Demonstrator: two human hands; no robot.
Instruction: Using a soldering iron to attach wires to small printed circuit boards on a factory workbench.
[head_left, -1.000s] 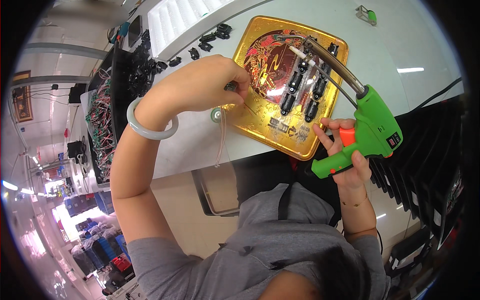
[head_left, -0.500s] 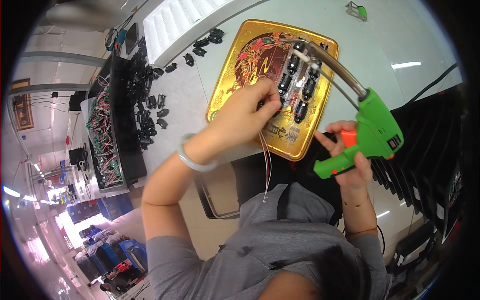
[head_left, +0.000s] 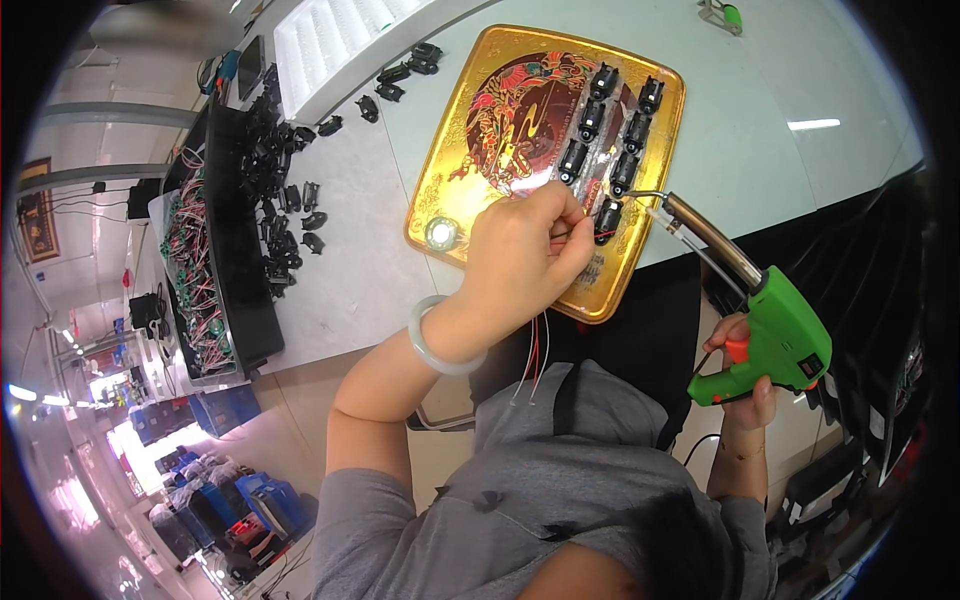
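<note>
Left hand (head_left: 525, 255) is closed, pinching thin red and white wires (head_left: 535, 355) over the shiny gold tray with a red picture (head_left: 455, 150). Right hand (head_left: 740, 385) grips a green soldering gun with a metal tip (head_left: 770, 325), tip near a small black plastic part (head_left: 607, 218) on the tray.

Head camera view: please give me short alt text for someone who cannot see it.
A person's left hand pinches thin red and white wires against a small black part on a gold decorated tray, while the right hand holds a green soldering gun with its tip at that part. More black parts sit in rows on the tray on a white table.
</note>
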